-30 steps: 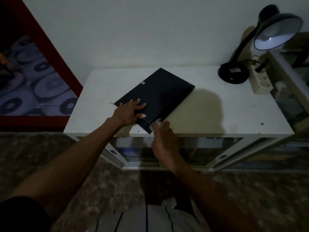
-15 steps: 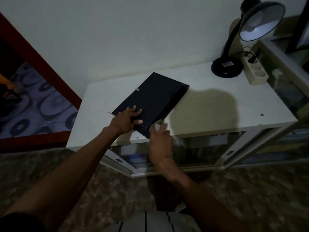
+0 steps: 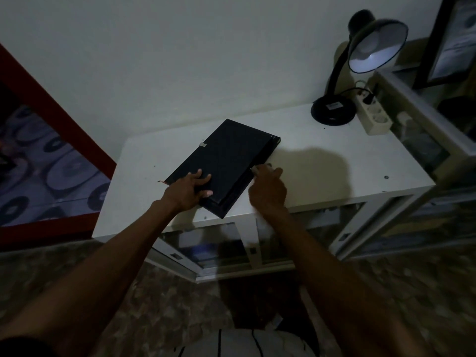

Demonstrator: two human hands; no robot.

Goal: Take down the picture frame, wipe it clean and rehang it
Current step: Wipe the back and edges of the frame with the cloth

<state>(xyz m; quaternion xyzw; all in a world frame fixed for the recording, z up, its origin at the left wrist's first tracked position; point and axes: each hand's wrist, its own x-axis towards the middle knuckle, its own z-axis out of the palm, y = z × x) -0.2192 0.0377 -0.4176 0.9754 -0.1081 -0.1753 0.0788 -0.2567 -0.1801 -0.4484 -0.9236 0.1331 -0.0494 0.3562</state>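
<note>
Near the middle of the frame, the picture frame (image 3: 226, 163) lies face down and askew on the white table (image 3: 322, 171), its dark backing up and a small metal hanger (image 3: 203, 144) showing on its upper-left edge. The left hand (image 3: 189, 190) rests on the near corner, fingers spread flat on the backing and thumb along the near edge, pinning it. The right hand (image 3: 268, 186) is curled at the frame's right-hand edge, and something pale shows at its fingertips, probably a wiping cloth (image 3: 255, 170), though it is too dim and blurred to be sure.

The step looks like wiping along that side moulding. To do it well, I would keep the left palm pressing down so the frame does not skid on the smooth top, and run the cloth in one long pass toward the far corner, following the groove. Light pressure is wise, since the glass side sits against the table. At upper right, the desk lamp (image 3: 360, 60) and power strip (image 3: 374, 119) stand well apart.
</note>
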